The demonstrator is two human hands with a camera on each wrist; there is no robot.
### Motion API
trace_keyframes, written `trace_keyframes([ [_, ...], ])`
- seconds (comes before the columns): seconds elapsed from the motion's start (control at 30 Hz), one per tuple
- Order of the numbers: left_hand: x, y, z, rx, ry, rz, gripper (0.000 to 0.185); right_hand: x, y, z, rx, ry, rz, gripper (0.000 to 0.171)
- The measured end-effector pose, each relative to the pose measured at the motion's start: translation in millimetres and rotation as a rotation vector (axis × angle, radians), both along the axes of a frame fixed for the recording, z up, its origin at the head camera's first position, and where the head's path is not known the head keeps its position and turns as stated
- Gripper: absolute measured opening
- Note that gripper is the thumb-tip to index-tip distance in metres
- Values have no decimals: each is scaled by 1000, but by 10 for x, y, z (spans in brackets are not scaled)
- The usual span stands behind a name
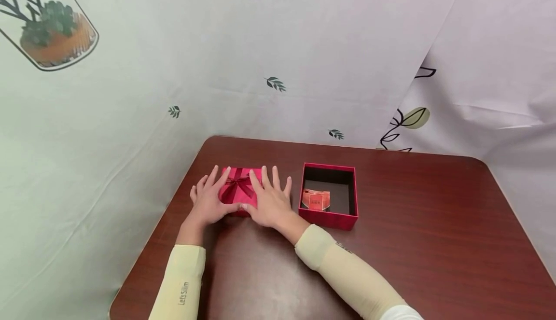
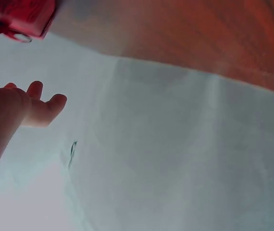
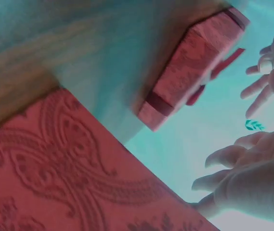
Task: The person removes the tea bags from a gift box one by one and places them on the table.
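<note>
1. Sleeves, two, pale yellow-cream: left sleeve lettered "Let's Slim"; right sleeve with a dark print near its cuff, white fabric beyond at the elbow end.
2. Left hand, bare. Fingers spread wide and slightly bent, thumb reaching inward; has hold of nothing. In the left wrist view it stands apart from the red piece.
3. Right hand, bare. Fingers fanned well apart, thumb towards the left thumb; has hold of nothing. The right wrist view shows a gap between fingers and the red piece. Whether the two thumbs touch cannot be told.
4. Open box, square, red outside with a darker scroll pattern, dark within; upright, to the right of the right hand.
5. Card, orange-red with small print, inside that box at its left front; print too small to read.
6. Ribboned red piece, box-shaped, patterned, flat on the surface beneath the hands, left of the open box. Dark red bow on top.
7. Surface, reddish-brown wood grain, rounded far corners.
8. Hanging cloth, white, creased, printed with leaf sprigs and potted plants; behind the surface.
</note>
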State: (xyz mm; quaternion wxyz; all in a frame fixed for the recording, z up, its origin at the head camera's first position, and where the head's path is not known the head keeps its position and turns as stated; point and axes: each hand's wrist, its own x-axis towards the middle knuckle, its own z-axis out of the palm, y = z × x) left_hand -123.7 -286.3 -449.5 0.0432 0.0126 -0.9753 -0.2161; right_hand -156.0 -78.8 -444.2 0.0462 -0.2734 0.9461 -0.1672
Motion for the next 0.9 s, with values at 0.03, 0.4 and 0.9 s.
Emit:
trace_keyframes([
  [0.03, 0, 8, 27, -3, 5, 0, 114, -1, 5, 22, 7, 11, -5, 99],
  [0.4, 2, 147, 236, -10, 69, -8, 107, -68, 221, 269, -39, 74, -50, 98],
  [0.9, -79, 454, 332, -6, 98, -85, 116, -135, 714, 386, -86, 80, -131, 94],
])
